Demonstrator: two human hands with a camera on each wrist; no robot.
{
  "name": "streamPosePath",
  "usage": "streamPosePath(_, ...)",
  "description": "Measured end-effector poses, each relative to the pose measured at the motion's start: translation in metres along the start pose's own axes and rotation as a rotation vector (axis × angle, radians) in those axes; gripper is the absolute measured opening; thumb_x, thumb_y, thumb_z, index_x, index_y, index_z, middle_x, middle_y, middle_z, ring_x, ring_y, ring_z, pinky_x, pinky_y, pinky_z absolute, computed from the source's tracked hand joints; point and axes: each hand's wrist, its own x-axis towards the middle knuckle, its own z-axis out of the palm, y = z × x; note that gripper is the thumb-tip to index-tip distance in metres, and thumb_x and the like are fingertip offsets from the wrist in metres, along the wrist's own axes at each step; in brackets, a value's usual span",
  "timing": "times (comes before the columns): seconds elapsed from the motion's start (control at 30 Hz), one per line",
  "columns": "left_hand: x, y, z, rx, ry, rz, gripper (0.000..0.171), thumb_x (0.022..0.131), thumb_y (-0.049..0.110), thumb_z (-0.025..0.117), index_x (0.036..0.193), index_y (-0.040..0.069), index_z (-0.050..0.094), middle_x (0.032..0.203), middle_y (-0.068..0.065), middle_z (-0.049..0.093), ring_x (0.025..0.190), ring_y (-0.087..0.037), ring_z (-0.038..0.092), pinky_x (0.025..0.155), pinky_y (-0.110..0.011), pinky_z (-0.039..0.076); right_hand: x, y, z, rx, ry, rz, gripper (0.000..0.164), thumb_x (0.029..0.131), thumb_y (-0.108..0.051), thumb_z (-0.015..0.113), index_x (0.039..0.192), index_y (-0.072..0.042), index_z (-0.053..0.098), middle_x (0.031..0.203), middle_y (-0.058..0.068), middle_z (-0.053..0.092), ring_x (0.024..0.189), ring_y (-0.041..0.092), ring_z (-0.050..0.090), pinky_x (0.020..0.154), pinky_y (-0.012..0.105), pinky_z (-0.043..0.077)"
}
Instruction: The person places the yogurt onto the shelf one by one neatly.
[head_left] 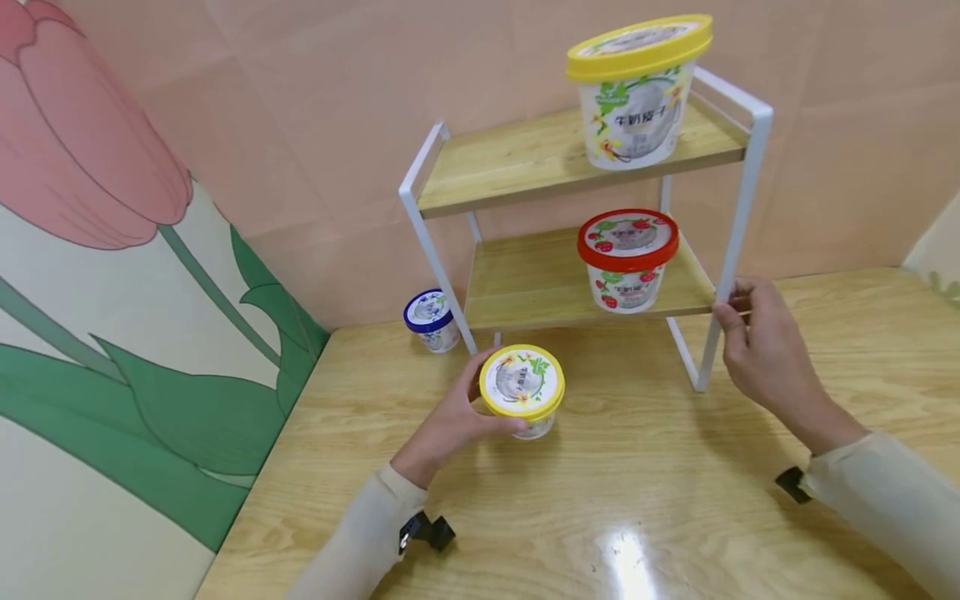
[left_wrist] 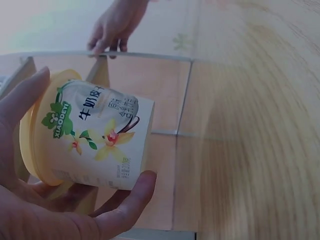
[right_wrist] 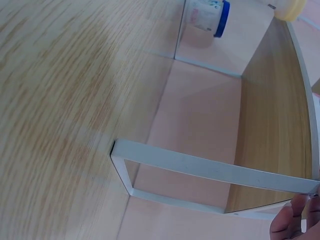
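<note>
My left hand (head_left: 459,417) grips a paper tub with a yellow lid (head_left: 522,382), held in front of the shelf's left legs; the left wrist view shows its printed side with yellow flowers. At the right side of a two-tier shelf (head_left: 510,167), with wooden boards and a white metal frame, my right hand (head_left: 772,354) holds the front post near the lower board. Another yellow-lidded tub (head_left: 637,104) stands on the upper board, toward the right. Below it, a red-lidded tub (head_left: 628,262) sits on the lower board.
A smaller-looking blue-lidded tub (head_left: 432,321) stands on the wooden table (head_left: 600,492) beside the shelf's left legs. Behind the shelf is a pinkish wall covering (head_left: 322,125). A panel with a painted tulip (head_left: 97,133) borders the table on the left.
</note>
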Motion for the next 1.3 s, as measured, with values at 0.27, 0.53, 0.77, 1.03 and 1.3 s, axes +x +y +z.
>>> streamPosePath(0.27, -0.003, 0.008, -0.004, -0.014, 0.019, -0.002, 0.098, 0.077, 0.017, 0.087, 0.153, 0.039, 0.029, 0.153, 0.005, 0.039, 0.141, -0.025, 0.035, 0.118, -0.052, 0.032, 0.001, -0.001, 0.001, 0.004, 0.003, -0.006, 0.023, 0.103, -0.005, 0.046, 0.118, 0.012, 0.046, 0.108, 0.029, 0.053, 0.089, -0.019, 0.038, 0.073, -0.007, 0.033)
streamPosePath(0.53, -0.002, 0.022, -0.002, -0.048, 0.015, 0.044, 0.097, 0.077, 0.015, 0.086, 0.152, 0.039, 0.029, 0.153, 0.001, 0.039, 0.140, -0.025, 0.035, 0.100, -0.038, 0.050, 0.001, -0.002, 0.000, 0.011, 0.040, -0.032, 0.023, 0.103, -0.004, 0.047, 0.117, 0.013, 0.046, 0.106, 0.030, 0.053, 0.088, -0.020, 0.039, 0.074, -0.007, 0.033)
streamPosePath(0.77, -0.009, 0.033, -0.010, -0.034, 0.044, 0.028, 0.092, 0.078, 0.020, 0.086, 0.148, 0.036, 0.029, 0.148, 0.001, 0.044, 0.138, -0.024, 0.037, 0.095, -0.036, 0.052, 0.001, -0.003, 0.000, 0.004, 0.036, -0.040, 0.023, 0.103, -0.004, 0.047, 0.118, 0.013, 0.046, 0.106, 0.029, 0.053, 0.088, -0.020, 0.038, 0.073, -0.007, 0.033)
streamPosePath(1.03, -0.014, 0.042, -0.023, -0.052, 0.077, 0.055, 0.098, 0.078, 0.020, 0.086, 0.153, 0.031, 0.024, 0.149, 0.002, 0.044, 0.139, -0.024, 0.037, 0.098, -0.038, 0.050, 0.000, 0.001, -0.001, 0.011, 0.022, -0.026, 0.023, 0.102, -0.002, 0.047, 0.118, 0.014, 0.045, 0.106, 0.029, 0.052, 0.088, -0.019, 0.038, 0.072, -0.007, 0.034)
streamPosePath(1.3, -0.014, 0.049, -0.029, -0.058, 0.114, 0.025, 0.097, 0.078, 0.016, 0.084, 0.154, 0.031, 0.026, 0.147, 0.001, 0.046, 0.139, -0.025, 0.037, 0.108, -0.049, 0.045, -0.001, 0.002, 0.001, 0.012, 0.026, -0.035, 0.023, 0.102, -0.003, 0.047, 0.118, 0.014, 0.045, 0.106, 0.030, 0.053, 0.089, -0.019, 0.038, 0.073, -0.007, 0.034)
